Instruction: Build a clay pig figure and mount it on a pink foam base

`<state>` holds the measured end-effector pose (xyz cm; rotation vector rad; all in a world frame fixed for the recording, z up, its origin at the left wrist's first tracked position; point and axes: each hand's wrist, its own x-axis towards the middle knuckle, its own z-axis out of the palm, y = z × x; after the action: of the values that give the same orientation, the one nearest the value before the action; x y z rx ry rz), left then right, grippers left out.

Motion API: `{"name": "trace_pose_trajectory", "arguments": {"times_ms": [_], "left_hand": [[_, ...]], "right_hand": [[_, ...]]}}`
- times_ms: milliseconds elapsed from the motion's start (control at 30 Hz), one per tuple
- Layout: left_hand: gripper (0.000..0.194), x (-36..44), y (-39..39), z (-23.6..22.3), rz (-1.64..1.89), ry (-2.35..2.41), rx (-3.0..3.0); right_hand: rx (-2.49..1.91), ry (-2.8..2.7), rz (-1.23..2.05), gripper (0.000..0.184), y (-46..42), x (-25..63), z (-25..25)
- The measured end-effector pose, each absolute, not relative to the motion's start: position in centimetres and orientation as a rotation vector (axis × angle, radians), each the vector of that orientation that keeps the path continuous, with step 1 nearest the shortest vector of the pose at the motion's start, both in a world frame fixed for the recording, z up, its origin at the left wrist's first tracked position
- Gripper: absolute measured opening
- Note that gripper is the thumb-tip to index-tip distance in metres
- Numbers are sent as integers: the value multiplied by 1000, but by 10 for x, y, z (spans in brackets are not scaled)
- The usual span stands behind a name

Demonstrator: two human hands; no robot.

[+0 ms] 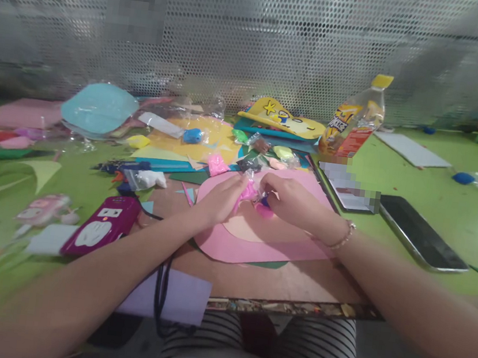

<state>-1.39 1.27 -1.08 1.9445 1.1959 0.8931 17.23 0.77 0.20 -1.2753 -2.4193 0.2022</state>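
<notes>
Head view: pink wrapped lump [249, 191], centre of frame, between the hands. Left hand [224, 199] holds its side; right hand [283, 199] curled narrow beside it, grip unclear. Judged light, soft, easily dented; film probably slippery. Best hold: loose wrapper edge.

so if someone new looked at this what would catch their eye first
Probably the left hand and the right hand, close together over the rounded pink sheet at the centre, with something bright pink between them. Next might be the yellow-capped bottle, behind and to the right, beside a yellow cutout. To the left, the magenta case with its pale design stands out against the green tabletop.
</notes>
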Motion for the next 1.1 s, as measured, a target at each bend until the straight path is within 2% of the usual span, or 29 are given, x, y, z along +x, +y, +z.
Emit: {"name": "trace_pose_trajectory", "arguments": {"times_ms": [233, 533, 667, 800, 933, 1100], "left_hand": [[35, -12, 13, -8, 909, 1189, 1833], [33, -12, 16, -11, 940, 1206, 1777], [37, -12, 14, -10, 923, 1252, 1731], [32, -13, 15, -11, 949, 1209, 1779], [30, -13, 16, -10, 951, 1223, 1800], [37, -14, 14, -7, 941, 1244, 1793]], "right_hand": [[-1225, -2594, 72, 11, 7, 174, 5], [-1187, -2654, 19, 9, 9, 175, 3], [-1210, -2615, 39, 15, 8, 176, 6], [-1191, -2629, 98, 17, 8, 176, 7], [-1125, -2538, 216, 31, 13, 179, 4], [-1111, -2395, 351, 32, 25, 190, 5]]}}
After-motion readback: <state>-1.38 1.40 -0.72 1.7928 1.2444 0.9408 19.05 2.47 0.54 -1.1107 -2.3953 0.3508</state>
